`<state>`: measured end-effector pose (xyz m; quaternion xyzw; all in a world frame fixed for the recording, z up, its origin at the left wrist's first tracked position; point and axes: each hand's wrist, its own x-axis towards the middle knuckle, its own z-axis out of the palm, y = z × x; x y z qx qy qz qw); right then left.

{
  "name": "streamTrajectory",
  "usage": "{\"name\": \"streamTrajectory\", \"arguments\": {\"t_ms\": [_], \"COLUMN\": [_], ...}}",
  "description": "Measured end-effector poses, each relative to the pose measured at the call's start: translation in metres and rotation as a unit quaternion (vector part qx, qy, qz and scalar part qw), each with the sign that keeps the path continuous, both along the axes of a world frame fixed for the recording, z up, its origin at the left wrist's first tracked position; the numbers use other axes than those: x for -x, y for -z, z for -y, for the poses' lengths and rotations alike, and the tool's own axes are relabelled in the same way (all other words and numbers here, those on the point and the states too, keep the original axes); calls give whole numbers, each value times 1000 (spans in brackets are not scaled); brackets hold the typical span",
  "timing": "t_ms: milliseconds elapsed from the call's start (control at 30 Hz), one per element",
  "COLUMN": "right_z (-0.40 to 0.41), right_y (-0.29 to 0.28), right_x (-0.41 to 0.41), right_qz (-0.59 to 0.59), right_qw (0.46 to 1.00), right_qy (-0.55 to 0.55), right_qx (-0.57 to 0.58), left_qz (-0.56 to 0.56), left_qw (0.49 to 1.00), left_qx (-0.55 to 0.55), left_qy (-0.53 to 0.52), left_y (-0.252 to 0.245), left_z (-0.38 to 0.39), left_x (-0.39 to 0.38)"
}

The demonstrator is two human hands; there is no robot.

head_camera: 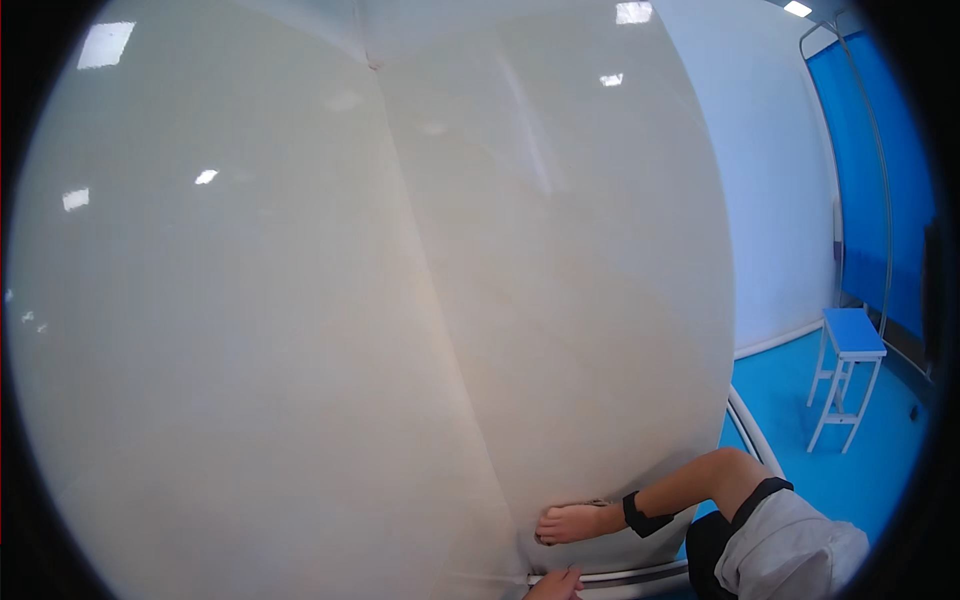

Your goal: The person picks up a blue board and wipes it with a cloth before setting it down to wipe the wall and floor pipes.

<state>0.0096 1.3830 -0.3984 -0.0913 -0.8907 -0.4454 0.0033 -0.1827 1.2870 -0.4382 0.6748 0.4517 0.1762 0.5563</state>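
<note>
My right hand (571,523), with a black band around the wrist, lies against the glossy off-white wall panel (600,337) near the lower middle of the head view. Its fingers are close together and curled. A thin brownish edge shows along the hand's upper side; whether it is an object in the hand cannot be told. Just below, my left hand (556,584) is cut off by the bottom rim, beside a white rail (622,576) at the panel's foot. What the left hand holds, if anything, is hidden.
A seam runs down the pale surface between two panels. At the right stand a white-framed stool with a blue top (853,331) and a blue curtain screen (862,172) on a metal frame. The floor (787,375) is blue, and a curved white-and-dark track (752,431) crosses it beside my right arm.
</note>
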Motion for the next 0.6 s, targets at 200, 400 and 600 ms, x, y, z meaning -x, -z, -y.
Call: {"name": "streamTrajectory", "arguments": {"t_ms": [200, 400, 600], "right_z": [-18, -16, -31], "right_y": [-212, -500, -440], "right_x": [0, -28, 0], "right_qz": [-145, -359, -431], "right_qw": [968, 812, 780], "right_qy": [70, 146, 59], "right_qx": [-194, -437, -451], "left_qz": [-118, -87, -171], "left_qw": [986, 988, 983], "left_qx": [45, 78, 43], "left_qy": [105, 104, 46], "left_y": [39, 57, 6], "left_z": [-35, -24, -12], "left_x": [-3, -24, -22]}}
